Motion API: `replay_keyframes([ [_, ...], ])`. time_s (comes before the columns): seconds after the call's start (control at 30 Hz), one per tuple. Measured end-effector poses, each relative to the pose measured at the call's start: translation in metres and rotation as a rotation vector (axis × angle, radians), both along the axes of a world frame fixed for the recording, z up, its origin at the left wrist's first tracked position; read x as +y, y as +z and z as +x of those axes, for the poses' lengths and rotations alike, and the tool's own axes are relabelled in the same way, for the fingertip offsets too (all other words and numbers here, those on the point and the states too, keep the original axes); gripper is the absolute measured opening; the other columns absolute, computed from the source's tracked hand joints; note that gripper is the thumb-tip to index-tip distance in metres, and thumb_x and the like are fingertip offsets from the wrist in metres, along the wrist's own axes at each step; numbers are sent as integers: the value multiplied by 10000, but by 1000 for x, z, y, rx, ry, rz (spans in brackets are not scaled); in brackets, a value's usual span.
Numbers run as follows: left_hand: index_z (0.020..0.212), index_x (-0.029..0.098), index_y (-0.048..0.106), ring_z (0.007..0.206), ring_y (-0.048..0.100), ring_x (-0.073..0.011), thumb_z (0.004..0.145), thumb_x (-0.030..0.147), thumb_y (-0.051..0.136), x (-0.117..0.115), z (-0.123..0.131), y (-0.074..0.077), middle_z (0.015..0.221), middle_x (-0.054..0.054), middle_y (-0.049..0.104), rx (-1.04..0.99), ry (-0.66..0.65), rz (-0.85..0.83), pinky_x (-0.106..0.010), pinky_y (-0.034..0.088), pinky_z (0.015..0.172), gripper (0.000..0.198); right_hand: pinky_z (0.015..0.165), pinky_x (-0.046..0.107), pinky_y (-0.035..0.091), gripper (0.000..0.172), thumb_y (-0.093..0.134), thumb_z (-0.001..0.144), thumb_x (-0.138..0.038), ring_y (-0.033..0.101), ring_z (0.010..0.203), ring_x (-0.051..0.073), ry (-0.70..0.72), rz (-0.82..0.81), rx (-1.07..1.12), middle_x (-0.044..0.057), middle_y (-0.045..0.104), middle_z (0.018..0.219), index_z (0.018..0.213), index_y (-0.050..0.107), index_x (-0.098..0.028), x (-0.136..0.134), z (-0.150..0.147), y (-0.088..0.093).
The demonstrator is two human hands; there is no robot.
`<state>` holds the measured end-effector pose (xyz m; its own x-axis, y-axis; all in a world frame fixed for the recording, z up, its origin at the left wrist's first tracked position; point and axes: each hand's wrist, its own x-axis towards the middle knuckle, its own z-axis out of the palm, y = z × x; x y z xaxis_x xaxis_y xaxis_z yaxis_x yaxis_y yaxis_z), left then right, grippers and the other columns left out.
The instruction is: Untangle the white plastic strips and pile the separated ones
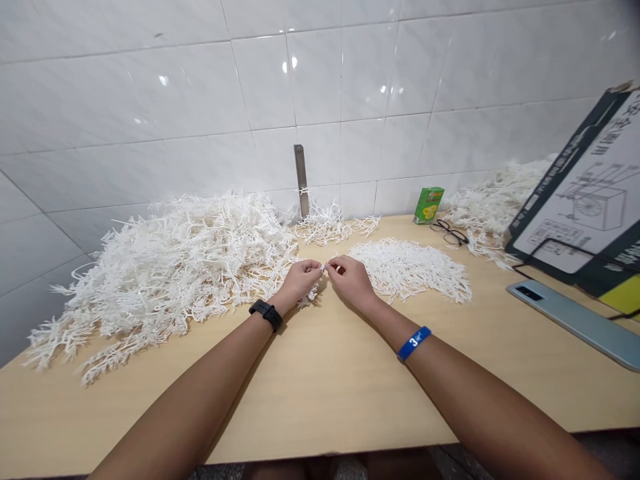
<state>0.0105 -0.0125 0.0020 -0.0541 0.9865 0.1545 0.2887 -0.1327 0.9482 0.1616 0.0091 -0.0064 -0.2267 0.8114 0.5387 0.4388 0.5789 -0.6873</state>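
Presently, both hands meet over the far middle of the light wooden tabletop (320,400). The left hand (299,280), with a black watch (266,313) at the wrist, and the right hand (351,280), with a blue wristband (414,343) on the forearm, each pinch one end of a small white plastic piece (324,267) between thumb and fingertips, the remaining fingers curled inward. The piece sits between the two hands, just above the table surface; its exact shape is too small to make out. To the left, touching the left hand's far side, lies a large heap of white branched plastic strips (190,253). Just beside the right hand lies a flat pile of fine white plastic bits (410,270). Further back stand a small green carton (429,205) and black-framed spectacles (450,232), near one another. At the right edge lie a grey-blue slab phone (575,320) and a tilted printed cardboard box (585,200). A grey metal bracket (301,173) is fixed to the white tiled wall (150,100).
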Motion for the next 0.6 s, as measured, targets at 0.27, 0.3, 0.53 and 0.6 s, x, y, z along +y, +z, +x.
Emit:
replay_keyframes([
  [0.27, 774, 123, 697, 630, 508, -127, 656, 466, 729, -5, 2, 5, 684, -23, 618, -66, -1, -27, -253, 397, 569, 364, 657, 281, 417, 184, 530, 849, -256, 578, 695, 159, -28, -19, 33, 27, 682, 781, 775, 690, -203, 1, 2, 2],
  [0.3, 784, 124, 702, 629, 504, -128, 666, 466, 720, -6, 2, 6, 677, -20, 610, -50, 0, -27, -254, 394, 568, 362, 664, 286, 420, 186, 529, 852, -258, 579, 703, 165, -44, -19, 25, 30, 681, 785, 778, 691, -203, 2, 4, 2],
  [0.53, 923, 137, 697, 573, 431, -109, 737, 395, 628, -6, 1, 5, 607, 18, 507, 61, -41, 11, -249, 340, 543, 326, 786, 349, 454, 303, 495, 843, -158, 589, 833, 206, -183, 59, 15, 92, 657, 1001, 1069, 693, -191, 6, 14, 5],
  [0.6, 905, 135, 687, 579, 429, -108, 745, 375, 606, -5, 2, 3, 623, 15, 519, 106, -83, 32, -249, 335, 549, 300, 782, 339, 467, 286, 496, 874, -204, 590, 833, 195, -79, 70, 62, 82, 649, 1017, 1081, 694, -202, 3, 12, 8],
])
